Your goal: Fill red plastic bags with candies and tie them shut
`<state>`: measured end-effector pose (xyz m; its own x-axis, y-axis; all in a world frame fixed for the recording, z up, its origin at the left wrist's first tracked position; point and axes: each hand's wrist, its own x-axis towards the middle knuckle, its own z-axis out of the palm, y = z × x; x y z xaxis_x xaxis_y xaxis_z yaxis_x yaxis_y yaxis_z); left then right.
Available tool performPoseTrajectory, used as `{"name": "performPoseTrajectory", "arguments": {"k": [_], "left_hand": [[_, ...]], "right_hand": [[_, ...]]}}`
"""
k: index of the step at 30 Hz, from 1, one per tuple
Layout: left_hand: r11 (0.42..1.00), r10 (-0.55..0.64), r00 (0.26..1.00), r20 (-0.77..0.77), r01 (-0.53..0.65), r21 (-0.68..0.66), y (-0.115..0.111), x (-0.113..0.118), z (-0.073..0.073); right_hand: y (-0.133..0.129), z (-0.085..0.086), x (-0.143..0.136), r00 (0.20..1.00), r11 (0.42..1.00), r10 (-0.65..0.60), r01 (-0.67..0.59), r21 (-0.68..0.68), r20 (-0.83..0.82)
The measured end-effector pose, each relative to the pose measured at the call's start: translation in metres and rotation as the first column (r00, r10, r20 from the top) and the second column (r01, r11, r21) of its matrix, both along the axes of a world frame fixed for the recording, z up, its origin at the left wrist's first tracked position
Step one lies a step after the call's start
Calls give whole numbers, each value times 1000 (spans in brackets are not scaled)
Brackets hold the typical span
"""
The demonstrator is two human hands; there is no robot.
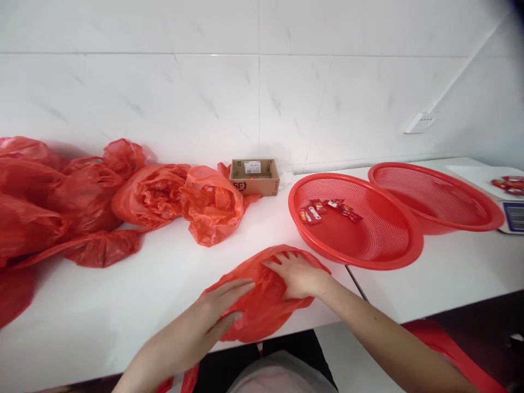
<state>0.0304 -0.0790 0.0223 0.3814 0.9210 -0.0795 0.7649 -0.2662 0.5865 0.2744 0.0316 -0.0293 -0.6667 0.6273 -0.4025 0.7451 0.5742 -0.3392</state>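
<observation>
A thin red plastic bag (262, 316) lies in front of me at the table's front edge. On its left side rests my left hand (219, 308), fingers stretched out and thumb apart. My right hand (292, 273) is in the bag's mouth with the fingers spread. Whatever the bag contains is hidden by the plastic and my hands. Just beyond my right hand stands a red plastic basket (393, 262), tilted toward me, with several small red wrapped packets (314, 214) on its left inner side.
Behind it is a second red basket (462, 224). A scale (513, 215) with red packets on top stands far right. An open cardboard box (257, 187) sits by the wall. Several full red bags (85, 196) crowd the left of the white table (102, 311).
</observation>
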Motion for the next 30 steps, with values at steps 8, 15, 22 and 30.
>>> {"name": "performPoseTrajectory", "arguments": {"k": [8,15,22,30], "left_hand": [[916,317,941,-121,-270,296,-18,-15,-63],[933,345,935,78,-351,85,-20,-17,-57],[866,456,835,309,-496,62,-17,-4,-53],[868,461,825,326,-496,27,-15,-12,-65]], "right_hand": [[-40,72,4,956,995,89,-97,-12,-279],[66,131,82,863,857,-345,450,251,-369],[161,55,157,764,765,-629,575,290,144],[170,20,171,806,840,-539,496,218,245]]}}
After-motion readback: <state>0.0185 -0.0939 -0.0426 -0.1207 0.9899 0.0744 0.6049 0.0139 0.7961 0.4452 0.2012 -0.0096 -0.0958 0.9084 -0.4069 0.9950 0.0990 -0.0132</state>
